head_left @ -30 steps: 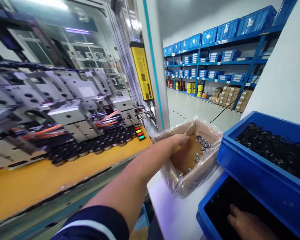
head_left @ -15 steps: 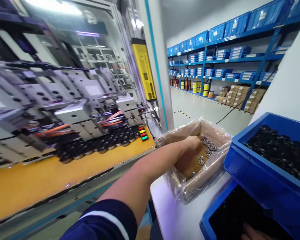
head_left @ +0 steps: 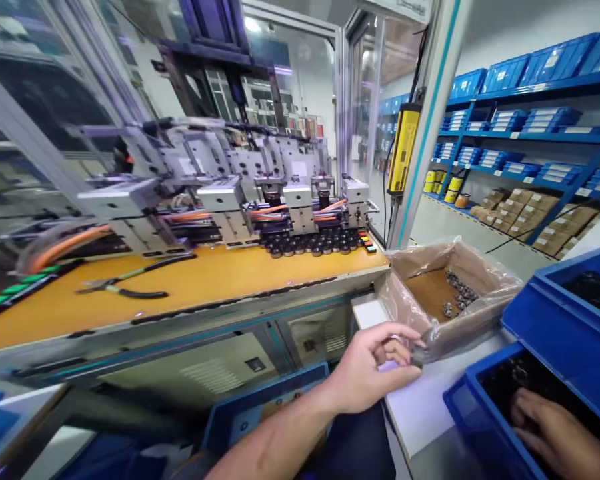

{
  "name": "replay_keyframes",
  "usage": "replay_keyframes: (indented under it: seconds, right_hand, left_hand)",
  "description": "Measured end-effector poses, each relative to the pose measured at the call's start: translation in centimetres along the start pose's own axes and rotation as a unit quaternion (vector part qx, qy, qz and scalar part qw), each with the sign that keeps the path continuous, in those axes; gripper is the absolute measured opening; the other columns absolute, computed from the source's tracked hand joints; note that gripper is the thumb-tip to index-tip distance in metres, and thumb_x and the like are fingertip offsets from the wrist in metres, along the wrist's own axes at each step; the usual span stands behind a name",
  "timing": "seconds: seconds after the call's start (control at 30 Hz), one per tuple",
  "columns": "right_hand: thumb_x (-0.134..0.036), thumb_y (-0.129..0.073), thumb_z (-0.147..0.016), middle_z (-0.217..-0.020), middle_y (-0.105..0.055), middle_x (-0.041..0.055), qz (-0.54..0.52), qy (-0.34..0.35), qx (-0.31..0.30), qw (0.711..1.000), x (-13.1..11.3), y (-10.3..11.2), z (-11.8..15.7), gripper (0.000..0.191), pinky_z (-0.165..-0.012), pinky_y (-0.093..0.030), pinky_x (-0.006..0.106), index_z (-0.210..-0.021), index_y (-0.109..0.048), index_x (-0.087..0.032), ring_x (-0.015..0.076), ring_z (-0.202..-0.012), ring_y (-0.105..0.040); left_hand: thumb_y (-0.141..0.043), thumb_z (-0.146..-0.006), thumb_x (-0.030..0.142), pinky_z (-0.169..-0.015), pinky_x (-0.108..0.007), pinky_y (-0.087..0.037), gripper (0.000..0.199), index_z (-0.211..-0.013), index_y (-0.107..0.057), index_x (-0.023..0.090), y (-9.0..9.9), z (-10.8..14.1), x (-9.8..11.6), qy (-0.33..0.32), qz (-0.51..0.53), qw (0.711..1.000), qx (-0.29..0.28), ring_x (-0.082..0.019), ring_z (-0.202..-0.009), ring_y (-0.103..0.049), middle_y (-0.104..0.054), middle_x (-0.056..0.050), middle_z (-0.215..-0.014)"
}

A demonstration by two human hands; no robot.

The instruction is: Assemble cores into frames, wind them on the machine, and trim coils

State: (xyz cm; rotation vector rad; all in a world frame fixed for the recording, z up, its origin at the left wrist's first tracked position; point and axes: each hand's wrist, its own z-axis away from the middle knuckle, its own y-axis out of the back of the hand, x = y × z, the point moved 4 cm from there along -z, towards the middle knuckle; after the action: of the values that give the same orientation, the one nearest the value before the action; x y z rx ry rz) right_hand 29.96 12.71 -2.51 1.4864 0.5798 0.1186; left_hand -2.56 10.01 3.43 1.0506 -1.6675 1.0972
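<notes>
My left hand [head_left: 375,370] is in front of the cardboard box, its thumb and fingers pinching a small round metal part [head_left: 417,364] that my fingertips partly cover. The plastic-lined cardboard box [head_left: 405,293] holds several small shiny metal parts [head_left: 461,293], gathered along its right side. My right hand [head_left: 550,427] reaches into the lower blue bin [head_left: 490,420], fingers curled among dark parts. What those fingers hold, if anything, is hidden.
A machine with metal blocks [head_left: 300,200] stands behind a yellow bench top [head_left: 240,273]. Pliers [head_left: 125,283] and rows of black round parts [head_left: 310,243] lie on it. An upper blue bin [head_left: 545,320] holds black parts. Blue shelving [head_left: 530,137] stands behind.
My left hand has come out of the cardboard box with a small metal part, moving back toward me. The view has swung left, and my right hand shows more fully in the lower bin.
</notes>
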Motion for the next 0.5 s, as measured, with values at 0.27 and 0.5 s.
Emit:
replay_keyframes:
  seconds: [0.27,0.5]
  right_hand:
    - [-0.035,-0.052,-0.085,-0.061,-0.065,0.004,0.026,-0.013,-0.013,0.999,-1.1,2.8,-0.1,0.027,-0.059,-0.049,0.029,-0.063,-0.059,-0.02,0.0197,-0.058,-0.062]
    - [-0.044,-0.047,-0.092,-0.093,-0.067,0.0108,0.045,0.01,0.119,0.992,-6.4,7.9,-1.1,0.032,-0.085,-0.049,0.037,-0.089,-0.065,-0.018,0.0238,-0.087,-0.064]
  left_hand:
    - [-0.077,-0.077,0.019,-0.076,-0.023,-0.055,0.023,-0.1,-0.075,0.018,3.3,6.3,2.9,-0.056,0.03,0.996,0.059,-0.009,-0.075,-0.061,-0.063,-0.008,-0.11]
    - [-0.079,-0.075,0.018,-0.079,-0.026,-0.056,0.026,-0.1,-0.073,0.018,2.8,8.0,3.5,-0.046,0.049,0.997,0.047,-0.013,-0.08,-0.066,-0.067,-0.008,-0.108]
